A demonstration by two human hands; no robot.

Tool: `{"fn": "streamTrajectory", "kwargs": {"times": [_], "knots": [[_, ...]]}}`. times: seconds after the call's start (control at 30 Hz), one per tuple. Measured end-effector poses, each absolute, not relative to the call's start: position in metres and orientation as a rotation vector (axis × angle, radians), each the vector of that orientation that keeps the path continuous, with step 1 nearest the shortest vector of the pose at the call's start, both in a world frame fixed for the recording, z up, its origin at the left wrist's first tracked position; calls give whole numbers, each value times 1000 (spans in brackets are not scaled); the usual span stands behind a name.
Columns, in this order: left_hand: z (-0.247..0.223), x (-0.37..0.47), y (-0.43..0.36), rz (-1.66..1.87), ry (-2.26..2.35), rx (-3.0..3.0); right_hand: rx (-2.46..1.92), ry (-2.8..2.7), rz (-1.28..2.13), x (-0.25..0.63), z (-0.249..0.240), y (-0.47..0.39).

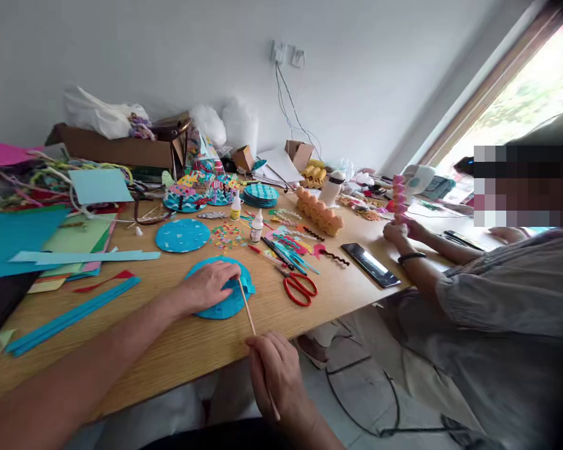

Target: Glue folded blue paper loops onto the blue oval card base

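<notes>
A round blue paper disc (223,308) lies on the table in front of me. My left hand (209,284) rests on it, fingers curled and thumb bent toward them, gripping blue paper at its surface. My right hand (276,372) is closed around a thin wooden stick (246,305), just off the table's front edge. The stick's far tip reaches the disc beside my left fingertips. Behind the disc are a second blue disc with pale patches (182,235), small coloured paper bits (228,236) and a white glue bottle (256,227).
Red-handled scissors (300,289), pens (278,254) and a black phone (370,265) lie to the right. Blue paper strips (72,317) are at left. An orange egg-carton strip (319,211) stands farther back. A co-worker (502,294) at right holds a pink egg-carton strip (398,195).
</notes>
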State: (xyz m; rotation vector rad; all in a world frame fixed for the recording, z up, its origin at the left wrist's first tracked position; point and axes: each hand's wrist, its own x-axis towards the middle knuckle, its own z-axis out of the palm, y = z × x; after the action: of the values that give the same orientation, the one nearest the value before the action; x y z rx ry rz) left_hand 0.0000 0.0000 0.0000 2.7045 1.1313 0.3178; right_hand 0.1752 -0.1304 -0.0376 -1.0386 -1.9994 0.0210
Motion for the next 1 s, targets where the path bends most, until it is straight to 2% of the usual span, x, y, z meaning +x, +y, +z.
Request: {"fn": "streamTrajectory", "kwargs": {"times": [1.0], "knots": [[-10,1,5,462,1056,2741,-1003,-1992,49,174,-41,-133]]}}
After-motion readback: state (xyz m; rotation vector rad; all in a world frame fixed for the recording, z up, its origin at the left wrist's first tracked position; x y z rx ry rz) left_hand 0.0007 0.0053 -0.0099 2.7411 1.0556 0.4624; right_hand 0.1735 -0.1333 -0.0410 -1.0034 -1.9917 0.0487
